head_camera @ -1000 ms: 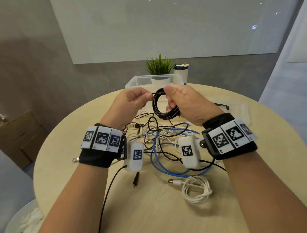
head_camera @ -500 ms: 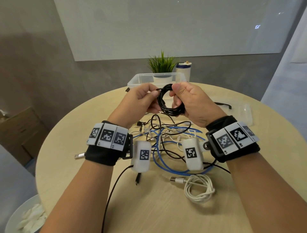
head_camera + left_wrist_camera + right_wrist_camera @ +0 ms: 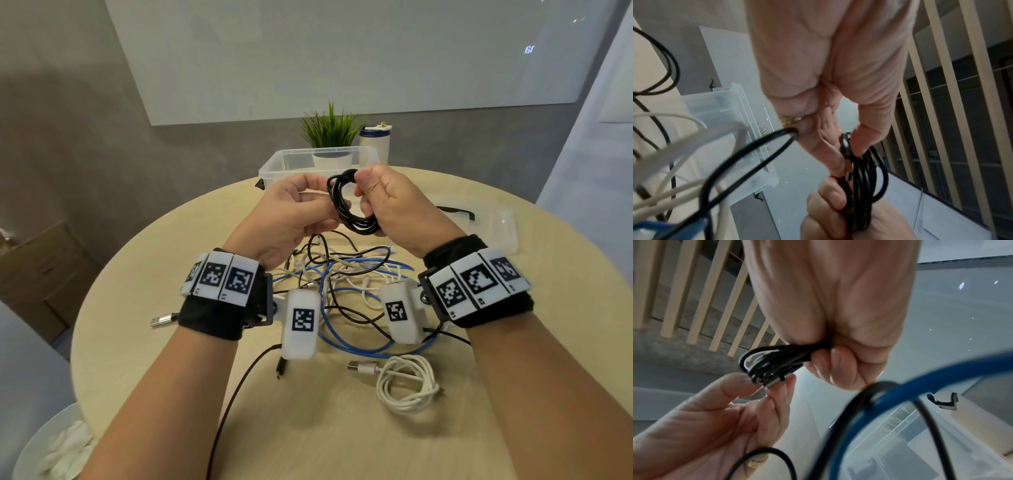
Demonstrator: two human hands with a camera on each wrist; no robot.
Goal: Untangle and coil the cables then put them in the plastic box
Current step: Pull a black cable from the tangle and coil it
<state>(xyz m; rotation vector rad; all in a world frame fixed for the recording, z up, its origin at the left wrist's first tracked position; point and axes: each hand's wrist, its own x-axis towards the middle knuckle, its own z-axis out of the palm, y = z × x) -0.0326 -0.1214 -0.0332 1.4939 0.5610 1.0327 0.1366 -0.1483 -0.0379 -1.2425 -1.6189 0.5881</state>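
My right hand [image 3: 394,205] grips the coiled black cable [image 3: 349,205] at center frame, fingers curled tight round the loops. My left hand [image 3: 291,212] pinches its plug end between thumb and fingertips. The plastic box [image 3: 274,164] sits just behind, upper center, and the tangled cables [image 3: 342,284] lie on the counter [image 3: 137,274] below.

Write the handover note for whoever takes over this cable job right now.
Right hand grips the black coil, held above the table. Left hand pinches its loose plug end.
Box sits open at the far edge; no cables visible inside.
Done: black coil nearly wound; white coil lies near, not boxed.
Left: finish and box the black coil, box the white coil, then untangle the pile of blue, white and black cables.
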